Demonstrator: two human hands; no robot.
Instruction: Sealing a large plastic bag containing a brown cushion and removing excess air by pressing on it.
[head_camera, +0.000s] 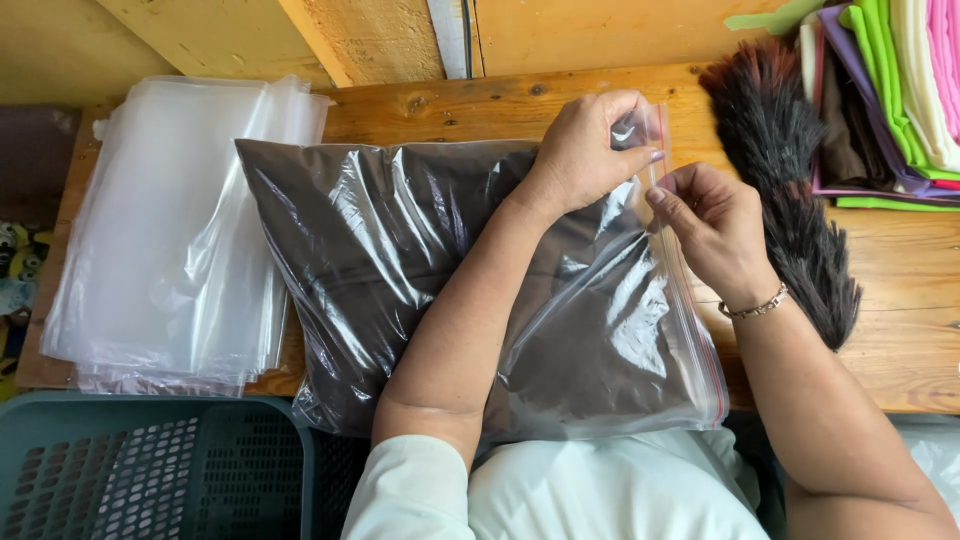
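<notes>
Setting: a worn wooden bench (900, 330) seen from above, the person's pale-clothed lap at the near edge
Bag: a clear plastic zip-seal bag (400, 250) holding a folded dark brown cloth lies flat across the middle of the bench, its near end hanging over the near edge toward the lap; the red-lined seal strip (690, 320) runs along its right side
Left hand: the left hand (585, 150) reaches across the bag, forearm resting on it, apparently pressing the contents flat; its fingers (640, 158) are pressed together, pinching the far end of the seal strip
Right hand: the right hand (715, 225), a thin metal bracelet (755, 307) at the wrist, sits just beside the left; thumb and forefinger pinch the same strip a little nearer the person
Bag relative to fingers: the strip passes between both sets of fingertips; most of the bag lies to the left of and below them
Left side: a stack of empty clear plastic bags (170, 230) lies flat at the left edge of the bench, near the filled bag
Right side: a dark feather duster (790, 180) lies beside the right hand; folded cloths in green, pink, cream and purple (890, 90) are stacked at the far right corner
Below: a dark green perforated plastic crate (140, 470) sits under the near left corner
</notes>
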